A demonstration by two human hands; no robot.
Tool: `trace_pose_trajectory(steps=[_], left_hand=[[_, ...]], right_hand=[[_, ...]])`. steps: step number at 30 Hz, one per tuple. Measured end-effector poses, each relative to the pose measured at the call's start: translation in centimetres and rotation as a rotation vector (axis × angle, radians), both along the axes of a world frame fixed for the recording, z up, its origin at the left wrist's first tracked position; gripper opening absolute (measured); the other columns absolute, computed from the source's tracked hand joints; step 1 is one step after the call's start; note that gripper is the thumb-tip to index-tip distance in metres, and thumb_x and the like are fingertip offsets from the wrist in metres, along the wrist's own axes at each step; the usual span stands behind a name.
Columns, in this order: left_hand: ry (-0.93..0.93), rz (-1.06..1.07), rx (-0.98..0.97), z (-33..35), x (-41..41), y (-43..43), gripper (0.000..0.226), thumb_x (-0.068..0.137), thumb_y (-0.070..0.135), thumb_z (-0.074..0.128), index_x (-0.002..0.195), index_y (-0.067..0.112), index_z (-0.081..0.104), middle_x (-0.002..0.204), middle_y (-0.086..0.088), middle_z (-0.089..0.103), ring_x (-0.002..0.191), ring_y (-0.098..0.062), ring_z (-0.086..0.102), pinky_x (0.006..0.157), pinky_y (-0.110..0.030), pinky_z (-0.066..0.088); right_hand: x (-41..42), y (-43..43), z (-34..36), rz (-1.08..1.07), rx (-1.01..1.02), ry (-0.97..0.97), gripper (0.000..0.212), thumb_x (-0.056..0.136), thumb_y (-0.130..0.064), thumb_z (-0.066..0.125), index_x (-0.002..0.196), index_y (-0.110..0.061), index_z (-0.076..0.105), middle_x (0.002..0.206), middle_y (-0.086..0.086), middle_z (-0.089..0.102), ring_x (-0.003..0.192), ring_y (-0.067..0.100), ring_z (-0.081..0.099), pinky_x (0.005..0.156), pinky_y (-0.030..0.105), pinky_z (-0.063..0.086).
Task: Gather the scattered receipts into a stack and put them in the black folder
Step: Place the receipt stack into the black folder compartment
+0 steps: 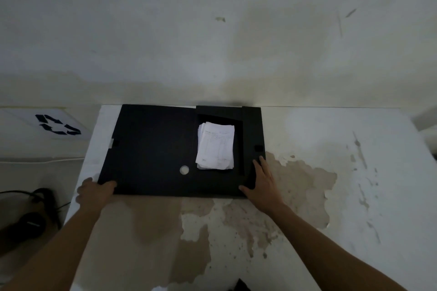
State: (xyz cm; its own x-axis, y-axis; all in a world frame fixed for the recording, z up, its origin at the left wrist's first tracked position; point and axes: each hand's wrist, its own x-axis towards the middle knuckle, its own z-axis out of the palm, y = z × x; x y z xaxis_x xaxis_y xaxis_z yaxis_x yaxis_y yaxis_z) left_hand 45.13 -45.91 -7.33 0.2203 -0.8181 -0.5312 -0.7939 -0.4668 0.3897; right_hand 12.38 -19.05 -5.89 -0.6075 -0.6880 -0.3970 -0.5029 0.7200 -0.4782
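Note:
The black folder (153,149) lies spread wide on the worn white table, against the wall. A stack of white receipts (215,146) rests inside its right-hand tray. My left hand (94,192) grips the near left corner of the flat cover, thumb on top. My right hand (262,182) lies flat on the near right side of the folder, fingers spread along its side wall.
The table (307,196) has peeling paint and extends to the right and toward me. A white bin with a recycling symbol (56,125) stands left of the table. Black headphones and cables (30,220) lie on the floor at the lower left.

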Motion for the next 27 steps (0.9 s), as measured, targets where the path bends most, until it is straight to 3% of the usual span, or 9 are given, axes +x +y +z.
trace_pose_trajectory(steps=[4,7,10,13,16,19,22,24,27], left_hand=[[0.191,0.039,0.067,-0.8,2.5,-1.5,0.069,0.068,0.038,0.067,0.124,0.0,0.054,0.125,-0.024,0.057,0.107,-0.042,0.057,0.096,-0.053,0.048],[0.439,0.19,0.021,1.6,2.8,-1.1,0.04,0.088,0.025,0.062,0.122,0.004,0.059,0.126,-0.013,0.059,0.112,-0.032,0.056,0.099,-0.042,0.045],[0.69,0.277,-0.126,5.7,1.1,0.6,0.027,0.094,0.031,0.051,0.11,0.014,0.064,0.116,-0.007,0.062,0.106,-0.02,0.057,0.094,-0.035,0.044],[1.104,0.247,-0.101,10.2,-2.0,3.8,0.035,0.097,0.047,0.037,0.093,0.025,0.064,0.098,0.0,0.067,0.099,-0.02,0.062,0.087,-0.037,0.053],[1.382,0.207,0.017,11.7,-6.8,6.6,0.044,0.102,0.04,0.026,0.115,0.023,0.065,0.115,0.003,0.07,0.108,-0.015,0.064,0.092,-0.033,0.054],[1.23,0.155,0.012,11.7,-11.6,9.4,0.036,0.103,0.025,0.029,0.127,0.015,0.055,0.126,-0.005,0.059,0.109,-0.017,0.059,0.089,-0.032,0.049],[1.046,-0.276,-0.042,10.4,-14.7,11.7,0.026,0.099,0.025,0.045,0.123,0.025,0.055,0.127,0.0,0.057,0.117,-0.018,0.055,0.091,-0.029,0.045],[0.882,-0.461,-0.067,8.7,-16.1,12.9,0.035,0.096,0.022,0.052,0.129,0.031,0.05,0.138,0.004,0.049,0.126,-0.017,0.047,0.101,-0.032,0.042],[0.579,-0.803,-0.106,5.2,-17.1,14.7,0.058,0.092,0.028,0.058,0.144,0.038,0.033,0.159,0.008,0.016,0.145,-0.018,0.02,0.117,-0.045,0.025]], right_hand=[[1.1,0.6,-0.3,-0.125,-0.035,-0.065,0.099,0.086,-0.045,0.067,0.156,-0.023,0.001,0.164,0.0,-0.01,0.15,0.024,0.012,0.117,0.039,0.024],[0.5,0.7,-0.2,-0.162,-0.024,-0.111,0.104,0.083,-0.044,0.072,0.156,-0.024,0.001,0.164,0.004,0.005,0.148,0.027,0.018,0.115,0.043,0.029],[-0.6,0.8,0.0,-0.153,-0.038,-0.152,0.103,0.082,-0.043,0.072,0.156,-0.024,0.002,0.161,0.004,0.018,0.145,0.028,0.027,0.114,0.046,0.032],[-1.7,0.5,0.5,-0.318,-0.159,-0.298,0.079,0.091,-0.04,0.062,0.153,-0.022,0.017,0.151,0.008,0.042,0.134,0.029,0.045,0.109,0.046,0.041],[-3.0,0.2,1.3,-0.486,-0.168,-0.503,0.053,0.098,-0.045,0.047,0.145,-0.02,0.04,0.142,0.008,0.052,0.125,0.029,0.052,0.106,0.047,0.043],[-4.1,0.5,2.1,-0.627,-0.203,-0.754,0.048,0.098,-0.052,0.041,0.134,-0.021,0.051,0.136,0.004,0.054,0.12,0.028,0.054,0.1,0.046,0.046],[-4.8,1.5,3.0,-0.69,-0.242,-0.866,0.059,0.098,-0.056,0.039,0.14,-0.016,0.048,0.137,0.006,0.053,0.122,0.03,0.053,0.103,0.048,0.044],[-5.0,2.1,3.4,-0.687,-0.266,-0.883,0.061,0.098,-0.056,0.038,0.142,-0.014,0.045,0.14,0.007,0.052,0.125,0.032,0.052,0.107,0.051,0.04],[-4.9,3.1,3.6,-0.675,-0.252,-0.803,0.057,0.1,-0.052,0.034,0.143,-0.015,0.043,0.14,0.007,0.051,0.124,0.032,0.053,0.106,0.049,0.042]])
